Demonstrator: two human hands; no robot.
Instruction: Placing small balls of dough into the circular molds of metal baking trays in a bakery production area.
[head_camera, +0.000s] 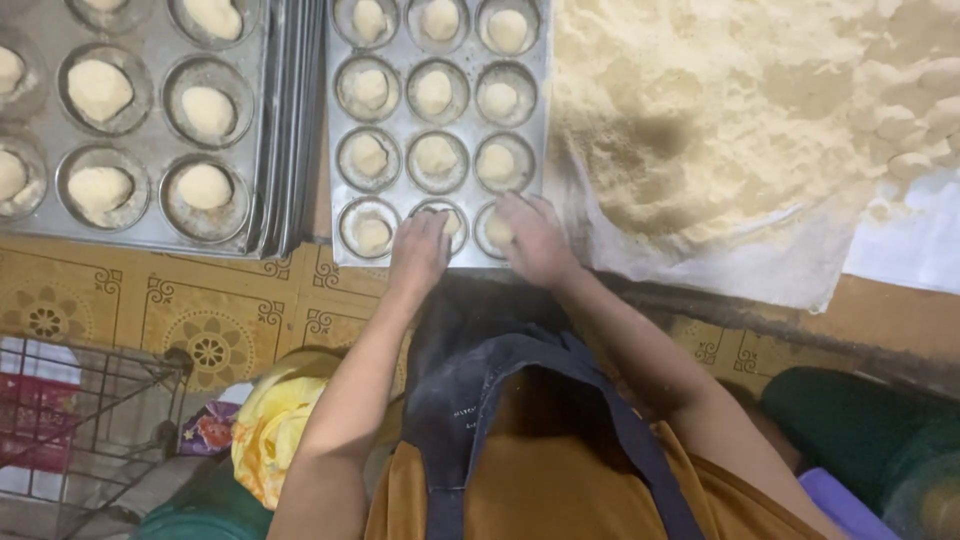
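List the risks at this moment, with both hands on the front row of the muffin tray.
1. The muffin tray sits at the table's near edge; pressing down with the left hand and right hand might tip it toward the apron.
2. The flour pile lies right beside the tray; a right elbow swing may scatter it.
3. The stacked trays at left lie close alongside; a nudge might knock them.
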